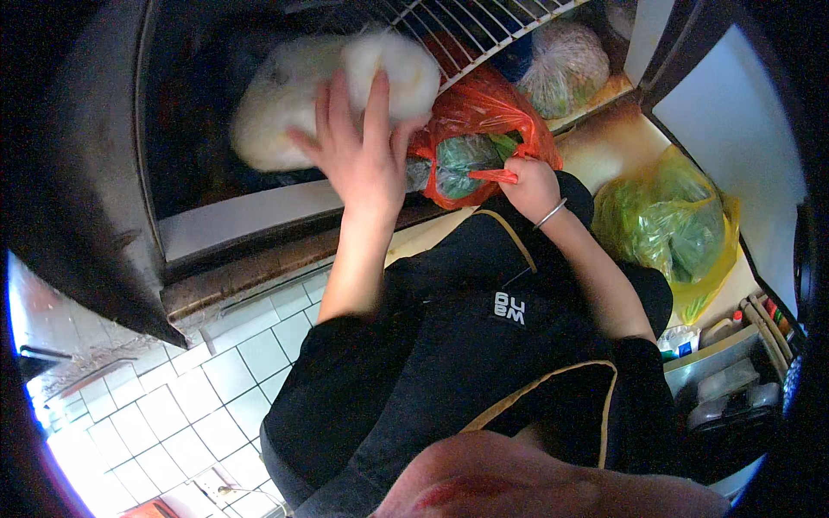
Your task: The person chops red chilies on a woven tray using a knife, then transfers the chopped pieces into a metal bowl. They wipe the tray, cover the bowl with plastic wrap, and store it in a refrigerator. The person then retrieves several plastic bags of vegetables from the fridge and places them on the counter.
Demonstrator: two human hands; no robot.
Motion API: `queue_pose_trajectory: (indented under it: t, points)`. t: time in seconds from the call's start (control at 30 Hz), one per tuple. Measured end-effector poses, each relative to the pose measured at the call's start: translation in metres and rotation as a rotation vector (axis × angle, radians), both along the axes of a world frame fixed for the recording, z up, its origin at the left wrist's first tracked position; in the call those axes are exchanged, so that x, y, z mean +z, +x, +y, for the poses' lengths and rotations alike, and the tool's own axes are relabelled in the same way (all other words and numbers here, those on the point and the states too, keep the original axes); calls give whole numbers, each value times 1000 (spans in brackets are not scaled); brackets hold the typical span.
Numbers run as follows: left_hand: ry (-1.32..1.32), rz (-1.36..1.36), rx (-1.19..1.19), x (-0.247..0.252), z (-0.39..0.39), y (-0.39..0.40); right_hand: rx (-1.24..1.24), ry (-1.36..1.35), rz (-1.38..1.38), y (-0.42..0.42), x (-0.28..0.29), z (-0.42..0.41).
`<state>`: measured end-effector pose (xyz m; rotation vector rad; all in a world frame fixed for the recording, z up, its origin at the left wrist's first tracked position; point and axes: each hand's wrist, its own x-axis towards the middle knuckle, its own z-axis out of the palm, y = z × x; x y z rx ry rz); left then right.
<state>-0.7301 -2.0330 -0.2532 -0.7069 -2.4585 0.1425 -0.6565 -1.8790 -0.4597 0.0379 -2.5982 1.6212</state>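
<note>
My left hand (363, 142) lies with its fingers spread against a pale, rounded bundle (278, 110) inside an open refrigerator. A smaller white, rounded part (395, 81) sits at its upper right; both are blurred, and what they are cannot be told. In my right hand (532, 188) is the twisted handle of a red plastic bag (479, 107). The bag's mouth gapes, showing dark green leafy contents in clear wrap (466, 165). It sits at the refrigerator's front edge, below a wire shelf.
The white wire shelf (479, 39) hangs over the bags. Behind it to the right is a clear-wrapped bundle (563, 68). A yellow plastic bag of greens (673, 220) stands right of my arm, near the open door (725, 116). White tiles (214, 395) are at lower left.
</note>
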Motion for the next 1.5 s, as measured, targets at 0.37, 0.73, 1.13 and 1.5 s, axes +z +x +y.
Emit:
queue_pose_trajectory:
  t: [0.37, 0.73, 1.13, 1.5]
  points:
    - [63, 79, -203, 3, 53, -152, 34, 13, 32, 12, 2, -5]
    - [1660, -1020, 93, -29, -33, -203, 188, 108, -41, 8, 13, 1]
    - [1604, -1095, -129, -57, -36, -205, 224, 174, -51, 11, -3, 9]
    - [1132, -529, 132, -54, -24, -151, 249, 154, -82, 10, 9, 9]
